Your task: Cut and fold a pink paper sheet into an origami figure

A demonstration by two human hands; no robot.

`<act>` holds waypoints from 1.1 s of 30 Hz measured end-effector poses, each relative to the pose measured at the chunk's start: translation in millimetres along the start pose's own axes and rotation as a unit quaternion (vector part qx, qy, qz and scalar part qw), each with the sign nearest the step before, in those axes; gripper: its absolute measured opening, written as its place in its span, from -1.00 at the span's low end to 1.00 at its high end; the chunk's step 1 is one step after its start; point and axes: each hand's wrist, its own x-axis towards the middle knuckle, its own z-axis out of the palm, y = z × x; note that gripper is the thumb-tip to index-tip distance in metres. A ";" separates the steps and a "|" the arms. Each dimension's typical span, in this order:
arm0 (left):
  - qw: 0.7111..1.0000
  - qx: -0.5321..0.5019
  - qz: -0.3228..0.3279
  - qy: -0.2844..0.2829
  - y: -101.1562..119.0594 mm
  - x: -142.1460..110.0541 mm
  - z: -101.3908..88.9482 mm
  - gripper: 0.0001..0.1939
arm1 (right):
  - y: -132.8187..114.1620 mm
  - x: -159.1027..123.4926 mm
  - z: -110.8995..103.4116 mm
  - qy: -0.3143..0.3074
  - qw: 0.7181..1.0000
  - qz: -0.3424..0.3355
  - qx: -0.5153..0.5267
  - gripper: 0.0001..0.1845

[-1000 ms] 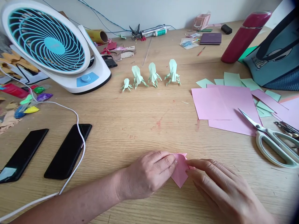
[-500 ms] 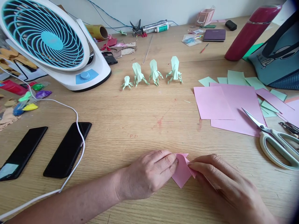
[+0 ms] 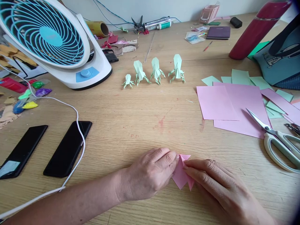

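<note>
A small piece of folded pink paper (image 3: 180, 179) lies on the wooden table near its front edge, between both hands. My left hand (image 3: 152, 172) grips its upper left side, with the fingers curled and pressed together. At the paper's right side, the fingertips of my right hand (image 3: 215, 182) pinch a folded flap. One pointed corner sticks out at the top right and another points down beside the right fingers. The undersides of the folds and both thumbs are mostly hidden.
Several pale green origami figures (image 3: 155, 71) stand in a row farther back. Pink sheets (image 3: 241, 129) and scissors (image 3: 274, 134) lie right, before a red flask (image 3: 260, 29) and a bag (image 3: 281, 59). Left are a fan (image 3: 82, 68), two phones (image 3: 67, 150) and a white cable (image 3: 78, 114).
My right fingers have moved slightly left over the paper, bringing the right flap inward and its tip downward. My left hand keeps its hold. The camera view has shifted a little.
</note>
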 end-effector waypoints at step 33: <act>0.994 -0.108 0.006 0.008 -10.4 2.7 -0.3 -0.72 | 3.8 5.2 -6.7 -0.037 0.998 -0.036 0.036 -0.65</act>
